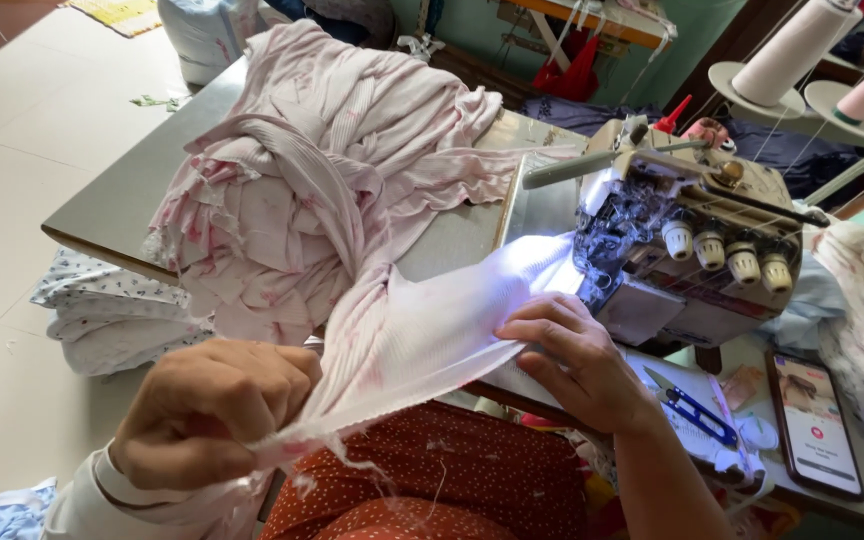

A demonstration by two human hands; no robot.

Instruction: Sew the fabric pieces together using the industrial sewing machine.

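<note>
Fabric strip point(422, 335), pale pink and ribbed, runs from our fists up to the overlock sewing machine point(692, 250); our left hand point(207, 410) is clenched tight round its frayed near end; our right hand point(577, 355) lies flat with fingers pressing the cloth just beside the lit needle area; pink garment pile point(322, 180) sits on the grey table point(112, 200); blue thread snips point(697, 412) and a phone point(814, 425) lie to the right.

floor point(22, 150): pale tiles | wall point(472, 25): green | table point(122, 200): grey top
</note>
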